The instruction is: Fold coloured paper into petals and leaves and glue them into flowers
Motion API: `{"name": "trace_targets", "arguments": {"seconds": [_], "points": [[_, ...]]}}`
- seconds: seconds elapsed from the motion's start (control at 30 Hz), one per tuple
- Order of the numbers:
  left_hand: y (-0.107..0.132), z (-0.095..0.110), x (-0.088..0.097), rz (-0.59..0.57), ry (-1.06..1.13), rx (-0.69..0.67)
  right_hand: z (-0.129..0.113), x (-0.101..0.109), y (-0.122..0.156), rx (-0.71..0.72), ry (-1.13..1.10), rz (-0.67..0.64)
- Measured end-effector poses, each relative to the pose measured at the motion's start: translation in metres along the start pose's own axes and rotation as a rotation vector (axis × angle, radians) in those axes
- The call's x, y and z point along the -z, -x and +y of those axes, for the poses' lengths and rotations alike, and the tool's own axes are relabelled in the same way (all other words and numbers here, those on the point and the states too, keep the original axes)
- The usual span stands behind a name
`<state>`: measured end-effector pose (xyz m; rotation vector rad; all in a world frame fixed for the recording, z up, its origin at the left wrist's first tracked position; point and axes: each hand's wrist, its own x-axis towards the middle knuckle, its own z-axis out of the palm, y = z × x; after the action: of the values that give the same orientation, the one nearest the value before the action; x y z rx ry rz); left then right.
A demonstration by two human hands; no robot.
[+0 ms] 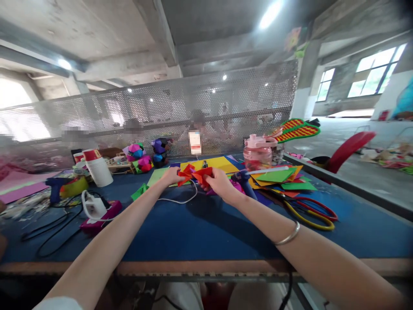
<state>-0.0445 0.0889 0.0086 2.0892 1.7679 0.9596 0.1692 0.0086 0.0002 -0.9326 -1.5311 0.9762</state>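
Note:
Both my hands are raised over the middle of the blue tabletop (180, 241), with folded red-orange paper (202, 175) between them. My left hand (171, 175) pinches the left part of this paper. On the right part, my right hand (219, 183) is closed, thumb and fingers gripping a pointed fold. Whether the two parts are joined, I cannot tell. Just right of my right hand lies a blue glue gun (245, 183) with a pale glue stick in its back. Yellow paper (222, 164) lies behind my hands, and a folded green piece (139, 192) rests left of them.
Red-and-yellow-handled scissors (309, 211) and colored paper sheets (274, 175) lie at right, by a pink jar (256, 154). At left are stacked paper cups (98, 170), a purple power strip (100, 218) with cables, and colorful paper balls (138, 157). A perforated metal screen (180, 103) stands behind.

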Motion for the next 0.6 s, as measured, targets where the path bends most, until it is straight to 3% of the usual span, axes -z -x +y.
{"name": "trace_targets", "arguments": {"seconds": [0.2,0.6], "points": [[0.003,-0.004,-0.005,-0.010,0.047,0.029,-0.003,-0.002,0.003,-0.032,-0.031,0.011],[0.048,0.014,0.016,-0.046,0.549,-0.054,0.006,-0.004,-0.002,0.082,0.004,0.009]]}}
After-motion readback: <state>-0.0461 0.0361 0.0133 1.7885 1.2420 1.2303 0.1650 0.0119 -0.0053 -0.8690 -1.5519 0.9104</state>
